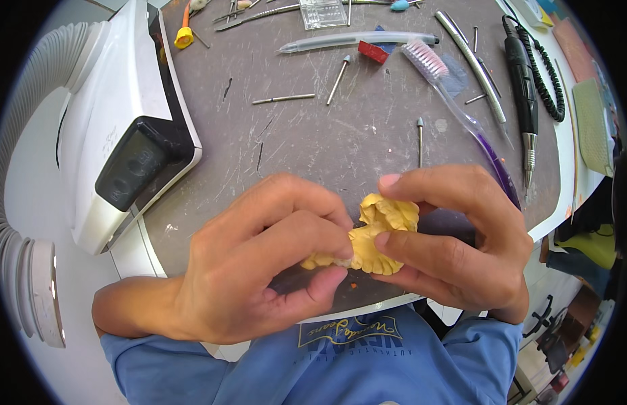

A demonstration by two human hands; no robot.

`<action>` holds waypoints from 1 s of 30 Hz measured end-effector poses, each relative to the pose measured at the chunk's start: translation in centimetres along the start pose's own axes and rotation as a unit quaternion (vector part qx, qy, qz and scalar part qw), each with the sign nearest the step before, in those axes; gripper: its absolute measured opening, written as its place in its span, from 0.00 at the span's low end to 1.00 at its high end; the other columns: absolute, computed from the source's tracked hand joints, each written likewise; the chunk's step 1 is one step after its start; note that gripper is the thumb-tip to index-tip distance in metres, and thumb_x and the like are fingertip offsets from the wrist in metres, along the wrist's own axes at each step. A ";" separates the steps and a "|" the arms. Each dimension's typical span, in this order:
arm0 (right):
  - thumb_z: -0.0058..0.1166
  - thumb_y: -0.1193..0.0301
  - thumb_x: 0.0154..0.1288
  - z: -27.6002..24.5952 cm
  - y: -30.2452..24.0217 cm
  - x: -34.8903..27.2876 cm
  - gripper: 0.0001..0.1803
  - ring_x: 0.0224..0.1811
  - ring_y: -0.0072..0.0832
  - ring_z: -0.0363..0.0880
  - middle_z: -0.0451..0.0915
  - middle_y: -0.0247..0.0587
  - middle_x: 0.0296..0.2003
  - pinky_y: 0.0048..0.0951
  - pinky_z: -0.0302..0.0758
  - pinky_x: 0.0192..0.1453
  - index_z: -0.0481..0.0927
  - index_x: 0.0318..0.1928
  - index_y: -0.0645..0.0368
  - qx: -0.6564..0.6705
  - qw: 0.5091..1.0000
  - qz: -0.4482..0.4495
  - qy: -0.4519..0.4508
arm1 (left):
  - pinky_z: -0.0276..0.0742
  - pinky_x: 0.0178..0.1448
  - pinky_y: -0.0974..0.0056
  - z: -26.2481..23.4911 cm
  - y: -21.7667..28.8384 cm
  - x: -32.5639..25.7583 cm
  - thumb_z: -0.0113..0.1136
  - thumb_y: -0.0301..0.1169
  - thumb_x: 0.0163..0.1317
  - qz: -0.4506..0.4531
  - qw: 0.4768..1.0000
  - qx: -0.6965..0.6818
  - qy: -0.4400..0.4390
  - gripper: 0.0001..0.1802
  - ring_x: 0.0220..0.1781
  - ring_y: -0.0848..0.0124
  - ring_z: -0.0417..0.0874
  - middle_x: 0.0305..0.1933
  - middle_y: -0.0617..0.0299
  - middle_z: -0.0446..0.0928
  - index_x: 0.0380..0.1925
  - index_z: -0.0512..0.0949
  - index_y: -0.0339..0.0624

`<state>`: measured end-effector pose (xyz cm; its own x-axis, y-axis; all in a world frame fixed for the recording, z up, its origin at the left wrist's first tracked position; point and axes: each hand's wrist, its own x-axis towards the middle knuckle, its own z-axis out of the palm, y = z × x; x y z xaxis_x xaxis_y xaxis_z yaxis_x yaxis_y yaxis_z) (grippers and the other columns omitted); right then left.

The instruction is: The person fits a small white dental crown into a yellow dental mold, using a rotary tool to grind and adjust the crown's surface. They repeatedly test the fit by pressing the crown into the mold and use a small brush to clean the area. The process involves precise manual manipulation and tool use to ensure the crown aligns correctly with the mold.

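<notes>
Just above the near edge of the desk [340, 142], I hold a yellow plaster mould [379, 233] between both hands. My left hand [259, 263] is curled shut on its left end, thumb under and fingers over. My right hand [455, 236] pinches its right side, closed on it too. The mould's long axis runs roughly left to right, tilted up toward the right, scalloped edge facing me. A toothbrush [455, 101] lies beyond; a white machine [118, 121] sits left.
</notes>
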<state>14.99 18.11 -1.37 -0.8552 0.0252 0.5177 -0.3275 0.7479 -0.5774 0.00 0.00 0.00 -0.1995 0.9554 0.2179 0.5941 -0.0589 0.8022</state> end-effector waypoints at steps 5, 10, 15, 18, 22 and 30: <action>0.75 0.68 0.45 -0.2 2.0 1.1 0.15 0.41 0.36 0.83 0.81 0.54 0.45 0.26 0.82 0.35 0.86 0.34 0.57 -0.012 0.998 -0.041 0.045 | 0.78 0.43 0.68 -1.7 0.1 2.4 0.72 0.18 0.42 0.015 1.000 0.024 0.000 0.15 0.38 0.67 0.82 0.41 0.52 0.78 0.32 0.81 0.38; 0.75 0.68 0.45 -1.9 1.8 -0.2 0.16 0.40 0.36 0.83 0.81 0.54 0.45 0.27 0.83 0.35 0.86 0.34 0.58 -0.015 1.000 -0.024 0.013 | 0.78 0.43 0.68 1.1 0.3 2.4 0.72 0.18 0.41 -0.001 1.000 0.006 0.005 0.15 0.38 0.68 0.82 0.41 0.52 0.78 0.32 0.82 0.38; 0.75 0.67 0.45 -1.3 1.0 -0.2 0.16 0.41 0.37 0.83 0.80 0.55 0.45 0.28 0.84 0.36 0.86 0.35 0.58 -0.015 1.000 -0.006 -0.002 | 0.77 0.42 0.69 0.9 0.1 1.5 0.72 0.18 0.41 -0.006 1.000 0.002 0.007 0.15 0.37 0.69 0.81 0.41 0.52 0.78 0.32 0.82 0.38; 0.75 0.67 0.46 -0.8 0.5 0.0 0.16 0.42 0.38 0.83 0.80 0.54 0.46 0.29 0.84 0.36 0.86 0.35 0.58 -0.010 1.000 0.000 -0.008 | 0.76 0.41 0.69 0.7 0.0 0.7 0.72 0.17 0.41 -0.004 1.000 0.003 0.012 0.16 0.37 0.69 0.81 0.41 0.52 0.78 0.33 0.83 0.38; 0.74 0.67 0.46 -0.2 0.4 0.0 0.16 0.42 0.37 0.83 0.80 0.53 0.46 0.30 0.84 0.37 0.86 0.36 0.58 -0.011 1.000 0.005 -0.009 | 0.75 0.42 0.68 0.4 -0.6 0.1 0.69 0.18 0.45 0.013 0.999 -0.016 0.026 0.14 0.38 0.69 0.79 0.41 0.51 0.76 0.34 0.82 0.37; 0.76 0.62 0.45 -0.7 0.1 0.1 0.23 0.42 0.36 0.83 0.81 0.53 0.46 0.30 0.83 0.43 0.84 0.40 0.59 -0.054 0.998 0.029 0.002 | 0.73 0.43 0.65 -0.7 -0.5 -0.7 0.55 0.27 0.67 -0.013 0.978 -0.179 0.109 0.10 0.38 0.69 0.76 0.38 0.53 0.73 0.46 0.71 0.37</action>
<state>15.19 18.66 -0.91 -0.8702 0.0725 0.4873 -0.2325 0.8117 -0.5358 -0.67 -0.81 -0.15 -0.3948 0.8761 0.2768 0.2831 -0.1706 0.9438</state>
